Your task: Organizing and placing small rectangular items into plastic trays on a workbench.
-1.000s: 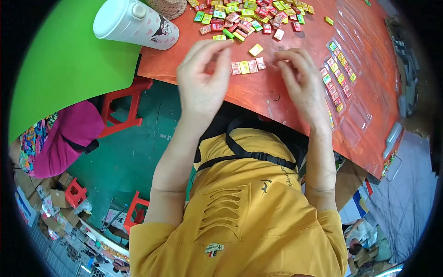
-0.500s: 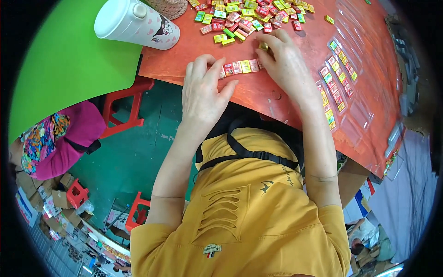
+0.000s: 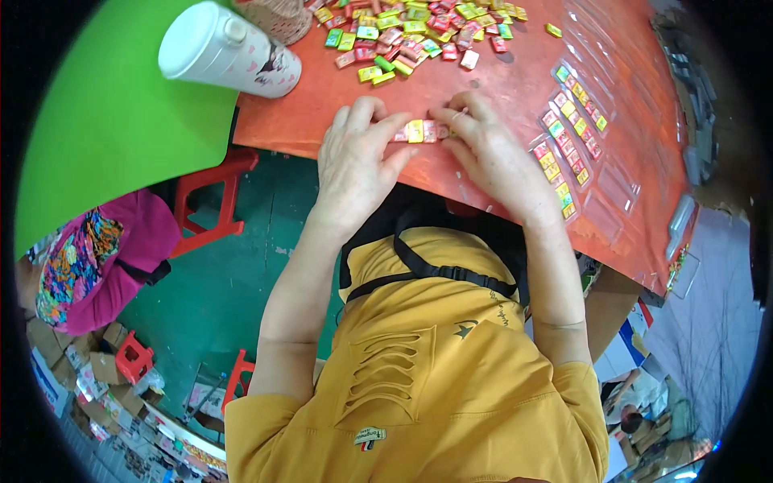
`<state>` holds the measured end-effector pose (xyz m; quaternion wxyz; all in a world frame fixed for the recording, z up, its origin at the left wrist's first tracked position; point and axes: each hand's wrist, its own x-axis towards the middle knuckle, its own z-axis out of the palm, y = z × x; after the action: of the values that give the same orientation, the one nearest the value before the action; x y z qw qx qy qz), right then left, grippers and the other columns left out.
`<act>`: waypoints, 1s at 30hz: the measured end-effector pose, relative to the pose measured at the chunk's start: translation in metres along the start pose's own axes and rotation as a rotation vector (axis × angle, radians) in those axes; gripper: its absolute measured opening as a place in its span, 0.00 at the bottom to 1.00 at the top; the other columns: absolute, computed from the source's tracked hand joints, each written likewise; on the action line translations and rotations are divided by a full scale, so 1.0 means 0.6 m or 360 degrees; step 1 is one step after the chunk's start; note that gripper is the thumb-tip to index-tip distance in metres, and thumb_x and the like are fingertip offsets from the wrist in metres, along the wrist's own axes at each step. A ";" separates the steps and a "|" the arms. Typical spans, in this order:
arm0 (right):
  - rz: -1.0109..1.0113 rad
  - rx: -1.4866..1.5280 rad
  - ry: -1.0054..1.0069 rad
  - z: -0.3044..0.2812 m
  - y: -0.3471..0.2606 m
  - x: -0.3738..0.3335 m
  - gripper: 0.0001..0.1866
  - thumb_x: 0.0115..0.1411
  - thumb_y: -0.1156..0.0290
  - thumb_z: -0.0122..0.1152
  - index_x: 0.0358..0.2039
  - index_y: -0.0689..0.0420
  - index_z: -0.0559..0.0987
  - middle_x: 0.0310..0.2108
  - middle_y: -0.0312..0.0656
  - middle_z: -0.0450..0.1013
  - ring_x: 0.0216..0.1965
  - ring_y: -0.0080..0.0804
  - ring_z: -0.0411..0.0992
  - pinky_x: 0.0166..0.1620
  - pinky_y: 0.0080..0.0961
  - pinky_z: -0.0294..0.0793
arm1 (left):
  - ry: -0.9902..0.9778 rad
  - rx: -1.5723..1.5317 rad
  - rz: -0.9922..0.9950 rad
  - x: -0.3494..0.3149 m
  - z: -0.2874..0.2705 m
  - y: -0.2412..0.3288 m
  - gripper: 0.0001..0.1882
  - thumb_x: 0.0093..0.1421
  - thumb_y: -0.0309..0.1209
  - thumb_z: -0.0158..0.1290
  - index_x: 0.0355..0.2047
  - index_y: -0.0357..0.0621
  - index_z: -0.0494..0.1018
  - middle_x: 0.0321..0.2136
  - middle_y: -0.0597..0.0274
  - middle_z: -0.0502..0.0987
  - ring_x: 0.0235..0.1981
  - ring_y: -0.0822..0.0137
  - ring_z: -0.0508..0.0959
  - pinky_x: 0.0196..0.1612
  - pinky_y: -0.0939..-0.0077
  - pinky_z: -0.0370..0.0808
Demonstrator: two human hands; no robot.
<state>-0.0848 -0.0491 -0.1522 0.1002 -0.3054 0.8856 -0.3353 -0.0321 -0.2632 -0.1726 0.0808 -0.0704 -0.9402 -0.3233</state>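
Note:
On the red table lies a short row of small wrapped packs [image 3: 416,131], pink, yellow and red, set side by side near the front edge. My left hand [image 3: 354,165] has curled fingers and thumb around the row's left end. At the right end my right hand [image 3: 495,157] pinches a small yellowish pack [image 3: 454,130], mostly covered by its fingers, against the row. Beyond both hands spreads a loose pile of similar packs [image 3: 415,28] in red, yellow, green and pink.
A white lidded tumbler [image 3: 241,52] lies tilted at the left, beside a woven basket [image 3: 282,18]. Clear plastic trays [image 3: 620,193] stand at the right, several compartments filled with packs. A red stool [image 3: 213,197] is below the green surface [image 3: 105,105].
My right hand has come toward me from near the pile to the row's right end with the small pack. My left hand stays at the left end, covering more of the row.

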 end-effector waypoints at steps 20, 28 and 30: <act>0.0451 -0.0107 0.0696 -0.174 0.135 -0.076 0.15 0.67 0.70 0.68 0.52 0.62 0.82 0.49 0.54 0.75 0.48 0.53 0.79 0.50 0.40 0.80 | -0.0269 -0.0143 0.0637 0.265 0.144 0.164 0.16 0.56 0.35 0.67 0.45 0.50 0.86 0.41 0.57 0.77 0.48 0.53 0.78 0.51 0.57 0.77; 0.0665 -0.0298 0.0768 -0.234 0.264 -0.080 0.17 0.68 0.72 0.65 0.56 0.61 0.81 0.53 0.52 0.73 0.49 0.50 0.78 0.52 0.41 0.79 | -0.0460 -0.0107 0.0813 0.402 0.266 0.215 0.18 0.58 0.39 0.66 0.49 0.52 0.86 0.44 0.55 0.78 0.51 0.51 0.79 0.54 0.56 0.78; 0.0663 -0.0382 0.0800 -0.233 0.261 -0.084 0.17 0.68 0.73 0.65 0.56 0.61 0.81 0.53 0.51 0.73 0.49 0.50 0.78 0.52 0.41 0.79 | -0.0452 -0.0268 0.0787 0.405 0.275 0.203 0.17 0.60 0.37 0.65 0.48 0.47 0.85 0.45 0.52 0.77 0.49 0.49 0.81 0.54 0.53 0.79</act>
<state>-0.1723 0.1485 -0.1508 -0.0914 -0.0358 0.9590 -0.2658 -0.2643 -0.0465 -0.1803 0.0186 -0.3482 -0.8663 -0.3577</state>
